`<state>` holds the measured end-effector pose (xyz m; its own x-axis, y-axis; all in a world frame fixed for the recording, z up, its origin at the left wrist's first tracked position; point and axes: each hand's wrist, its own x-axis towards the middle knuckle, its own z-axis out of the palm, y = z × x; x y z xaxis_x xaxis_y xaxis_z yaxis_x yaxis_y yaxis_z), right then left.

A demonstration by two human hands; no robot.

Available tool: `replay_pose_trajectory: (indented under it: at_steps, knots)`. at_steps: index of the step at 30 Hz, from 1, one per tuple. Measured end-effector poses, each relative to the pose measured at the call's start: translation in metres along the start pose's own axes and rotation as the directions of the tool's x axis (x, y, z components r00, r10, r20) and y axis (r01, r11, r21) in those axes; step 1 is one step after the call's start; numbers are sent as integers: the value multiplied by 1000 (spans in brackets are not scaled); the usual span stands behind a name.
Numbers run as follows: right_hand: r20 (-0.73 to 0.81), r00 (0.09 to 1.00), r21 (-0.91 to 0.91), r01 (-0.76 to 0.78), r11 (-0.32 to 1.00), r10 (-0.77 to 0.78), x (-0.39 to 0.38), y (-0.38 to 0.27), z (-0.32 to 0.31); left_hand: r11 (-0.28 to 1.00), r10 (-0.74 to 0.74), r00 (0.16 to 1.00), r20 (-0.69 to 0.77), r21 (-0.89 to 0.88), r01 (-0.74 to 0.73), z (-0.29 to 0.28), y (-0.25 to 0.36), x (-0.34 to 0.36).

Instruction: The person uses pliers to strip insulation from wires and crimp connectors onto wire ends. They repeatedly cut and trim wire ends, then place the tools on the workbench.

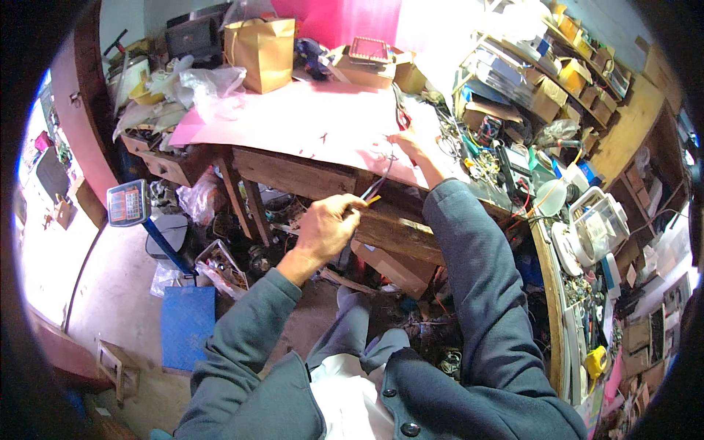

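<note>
My left hand (pixel 330 227) is closed on a thin dark cable (pixel 380 180) with a short yellow piece (pixel 374 199) at its end, held just in front of the desk's front edge. The cable runs up toward my right hand (pixel 416 147), which reaches over the pink desktop (pixel 301 121) at its right part. My right hand's fingers are bent by a red-and-dark tool (pixel 402 110), apparently gripping it, though the bright light washes out the detail. A few small dark bits (pixel 323 138) lie on the pink surface.
A paper bag (pixel 260 55), plastic bags and boxes line the desk's back. Tangled wires (pixel 477 165), a clear container (pixel 594 227) and crowded shelves fill the right. A scale (pixel 128 202) stands left of the desk, near an open doorway. Clutter lies beneath the desk.
</note>
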<state>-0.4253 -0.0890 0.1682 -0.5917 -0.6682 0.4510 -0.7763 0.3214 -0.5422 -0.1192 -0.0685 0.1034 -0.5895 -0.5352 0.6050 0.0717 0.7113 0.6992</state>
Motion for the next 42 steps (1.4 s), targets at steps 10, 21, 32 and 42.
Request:
replay_pose_trajectory:
  at_steps: [10, 21, 32, 42]
  knots:
    - [74, 960, 401, -276, 874, 269, -2, 30, 10, 927, 171, 979, 111, 317, -198, -5, 28, -26]
    - [-411, 871, 537, -7, 843, 269, 13, 5, -14, 884, 221, 970, 100, 400, -242, -23, 30, -46]
    - [-337, 886, 744, 43, 667, 319, 64, 18, -69, 908, -328, 927, -183, -331, 256, -21, -16, -71]
    - [-268, 945, 463, -41, 885, 185, 5, 22, -84, 727, -519, 854, -26, -540, 425, -40, 4, -69]
